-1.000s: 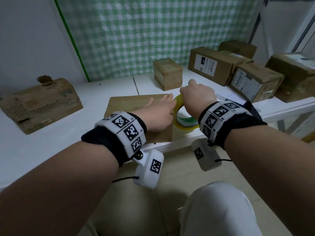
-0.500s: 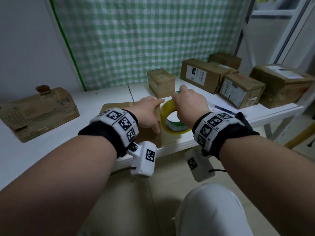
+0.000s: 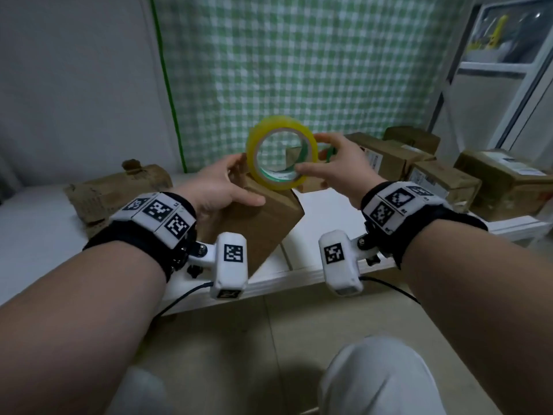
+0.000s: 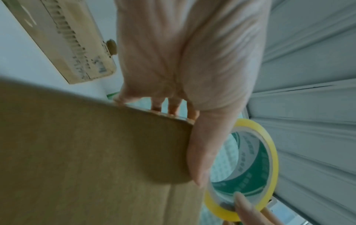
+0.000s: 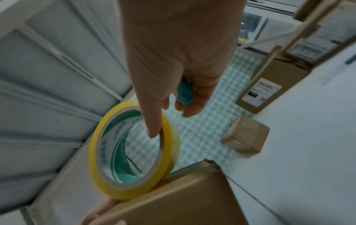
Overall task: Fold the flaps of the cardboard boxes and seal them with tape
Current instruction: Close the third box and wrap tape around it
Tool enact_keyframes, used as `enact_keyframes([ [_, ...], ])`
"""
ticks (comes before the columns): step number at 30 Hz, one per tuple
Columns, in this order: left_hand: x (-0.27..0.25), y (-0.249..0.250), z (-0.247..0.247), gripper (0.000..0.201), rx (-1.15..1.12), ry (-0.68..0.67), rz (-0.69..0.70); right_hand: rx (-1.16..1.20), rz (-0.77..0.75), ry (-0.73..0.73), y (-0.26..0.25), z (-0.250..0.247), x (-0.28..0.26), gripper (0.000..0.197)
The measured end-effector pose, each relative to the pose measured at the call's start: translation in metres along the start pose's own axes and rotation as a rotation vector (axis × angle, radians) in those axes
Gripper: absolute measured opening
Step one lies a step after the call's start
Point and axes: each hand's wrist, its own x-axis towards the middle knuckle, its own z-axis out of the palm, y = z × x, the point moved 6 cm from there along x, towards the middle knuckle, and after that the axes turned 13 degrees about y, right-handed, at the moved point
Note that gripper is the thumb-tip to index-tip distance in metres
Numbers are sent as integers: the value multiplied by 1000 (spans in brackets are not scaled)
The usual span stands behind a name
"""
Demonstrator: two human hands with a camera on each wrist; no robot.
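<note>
My left hand (image 3: 221, 187) grips the top end of a plain brown cardboard box (image 3: 257, 226), thumb on the near face and fingers behind the edge. The box is tipped up on end above the white table (image 3: 45, 235). A yellow tape roll (image 3: 279, 121) stands on edge against the box's top. My right hand (image 3: 338, 163) holds the roll with the thumb hooked through its core. In the right wrist view the other fingers curl round a small teal object (image 5: 184, 92). The left wrist view shows the box (image 4: 86, 152), my thumb, and the roll (image 4: 269, 146) beside it.
A small cube box (image 3: 311, 184) sits behind the roll. Several labelled boxes (image 3: 443, 181) crowd the table's right end and a worn flat box (image 3: 119, 187) lies at the left. A green checked curtain (image 3: 299, 70) hangs behind. The table's front edge (image 3: 299, 280) is near my wrists.
The box lay flat on the table; my left hand has since lifted and tipped it on end. My right hand has raised the tape roll to the box's top.
</note>
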Motion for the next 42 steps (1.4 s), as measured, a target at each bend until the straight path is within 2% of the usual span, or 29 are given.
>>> enact_keyframes([
  [6, -8, -15, -27, 82, -141, -2, -60, 372, 134, -282, -14, 35, -10, 53],
  [9, -9, -23, -38, 76, -170, -13, -89, 530, 276, -364, -20, 50, -14, 39],
  [12, -8, -31, -45, 75, -181, -10, -129, 621, 367, -386, -26, 59, -17, 41],
  [17, -10, -35, -51, 66, -167, 60, -178, 629, 412, -394, -32, 72, -16, 54],
  [21, -8, -41, -55, 59, -129, 91, -188, 395, 246, -483, -40, 88, -18, 54],
  [24, -5, -47, -59, 54, -107, 131, -207, 191, 102, -474, -48, 103, -20, 47],
  [28, -2, -55, -63, 82, -39, 140, -207, 84, -26, -391, -64, 117, -19, 24],
  [30, -2, -58, -66, 88, 10, 137, -206, 32, -83, -339, -68, 123, -17, 22],
  [31, -2, -58, -67, 83, 35, 132, -206, 12, -98, -319, -69, 125, -17, 22],
  [34, -3, -55, -68, 47, 76, 145, -184, -9, -118, -269, -73, 131, -14, 21],
  [35, -4, -53, -69, 45, 92, 147, -174, -21, -126, -250, -74, 132, -12, 20],
  [39, -3, -53, -70, 51, 153, 153, -189, -164, -212, -183, -81, 133, -7, 16],
  [42, -2, -53, -72, 67, 214, 135, -194, -248, -255, -138, -87, 123, -1, 12],
])
